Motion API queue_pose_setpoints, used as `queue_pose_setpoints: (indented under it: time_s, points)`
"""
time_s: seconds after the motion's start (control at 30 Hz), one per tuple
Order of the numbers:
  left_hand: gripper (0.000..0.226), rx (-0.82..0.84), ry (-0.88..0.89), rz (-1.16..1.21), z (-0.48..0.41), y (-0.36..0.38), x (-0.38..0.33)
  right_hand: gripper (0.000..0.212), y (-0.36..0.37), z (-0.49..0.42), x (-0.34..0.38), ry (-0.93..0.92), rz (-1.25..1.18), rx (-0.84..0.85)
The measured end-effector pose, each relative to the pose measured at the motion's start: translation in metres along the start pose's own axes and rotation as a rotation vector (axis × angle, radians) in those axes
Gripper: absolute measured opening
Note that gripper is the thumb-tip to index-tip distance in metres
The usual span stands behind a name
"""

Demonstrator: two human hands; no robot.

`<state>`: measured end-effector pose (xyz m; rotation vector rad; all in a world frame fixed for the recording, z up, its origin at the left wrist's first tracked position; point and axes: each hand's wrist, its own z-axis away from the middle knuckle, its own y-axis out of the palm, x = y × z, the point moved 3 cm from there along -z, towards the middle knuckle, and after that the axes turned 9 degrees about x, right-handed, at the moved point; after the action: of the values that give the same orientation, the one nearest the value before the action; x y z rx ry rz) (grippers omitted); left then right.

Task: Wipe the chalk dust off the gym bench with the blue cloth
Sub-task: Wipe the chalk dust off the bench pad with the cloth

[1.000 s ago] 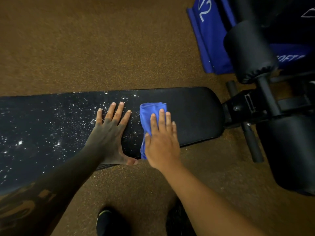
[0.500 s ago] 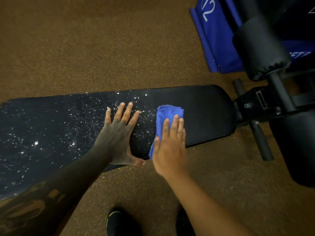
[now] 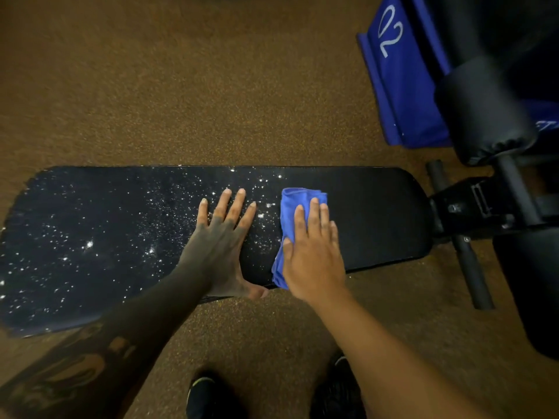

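Observation:
A long black gym bench pad [image 3: 372, 219] runs across the view. White chalk dust [image 3: 90, 246] speckles its left and middle parts, while the right end looks clean. The folded blue cloth [image 3: 290, 207] lies on the pad just right of the dusty area. My right hand [image 3: 314, 252] presses flat on the cloth, fingers pointing away from me. My left hand [image 3: 222, 240] lies flat on the pad beside it, fingers spread over the chalk, holding nothing.
The bench's black frame and foam rollers [image 3: 481, 116] stand at the right. A blue mat or bag with white lettering [image 3: 402, 86] lies at the upper right. Brown speckled floor [image 3: 181, 86] surrounds the bench. My shoes [image 3: 202, 394] are at the bottom edge.
My right hand has kept the cloth pressed on the pad beside the left hand with little relative movement. The view has shifted so the bench sits further right and lower.

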<state>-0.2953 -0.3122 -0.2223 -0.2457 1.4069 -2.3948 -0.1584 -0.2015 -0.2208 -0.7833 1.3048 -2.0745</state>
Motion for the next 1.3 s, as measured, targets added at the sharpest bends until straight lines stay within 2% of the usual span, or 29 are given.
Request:
queue_pose_setpoints:
  time_s: [0.1,0.2,0.33,0.57,0.67,0.73,0.77,0.9,0.93,1.03,1.07,1.17,1.2,1.3]
  points:
    - [0.158,0.003,-0.05,0.036,0.004,0.0,0.001,0.067,-0.011,-0.03,0.001,0.075,0.003,-0.048]
    - [0.155,0.006,-0.106,0.093,0.011,0.004,0.003,0.069,-0.016,-0.046,0.016,-0.03,0.015,-0.021]
    - [0.153,0.001,-0.131,0.106,0.013,0.008,0.004,0.075,-0.012,-0.013,0.017,-0.121,0.04,0.004]
    - [0.153,-0.013,-0.122,0.139,0.012,0.011,0.006,0.074,-0.023,-0.068,0.015,-0.049,-0.019,0.01]
    - [0.153,-0.017,-0.129,0.137,0.012,0.01,0.005,0.079,-0.031,-0.096,0.018,0.038,-0.105,0.036]
    - [0.154,-0.016,-0.136,0.135,0.012,0.01,0.006,0.075,-0.029,-0.101,0.028,0.084,-0.095,0.032]
    - [0.154,-0.015,-0.137,0.138,0.012,0.009,0.006,0.071,-0.028,-0.098,0.034,0.054,-0.061,0.02]
    - [0.156,-0.006,-0.147,0.141,0.013,0.009,0.005,0.062,-0.025,-0.089,0.042,-0.359,0.097,0.02]
    - [0.157,-0.005,-0.153,0.144,0.013,0.008,0.005,0.061,-0.027,-0.094,0.036,-0.363,0.086,0.024]
    - [0.159,0.002,-0.172,0.158,0.015,0.007,0.005,0.061,-0.032,-0.104,0.028,-0.154,-0.017,-0.006]
    - [0.159,0.006,-0.174,0.155,0.015,0.006,0.005,0.061,-0.029,-0.101,0.035,-0.174,-0.009,-0.013]
    - [0.159,0.011,-0.171,0.155,0.016,0.005,0.004,0.061,-0.02,-0.086,0.052,-0.476,0.108,0.036]
    - [0.16,0.01,-0.172,0.16,0.016,0.004,0.005,0.06,-0.022,-0.088,0.05,-0.499,0.105,0.045]
    - [0.163,0.016,-0.179,0.172,0.018,0.004,0.007,0.059,-0.031,-0.11,0.043,-0.251,-0.003,0.012]
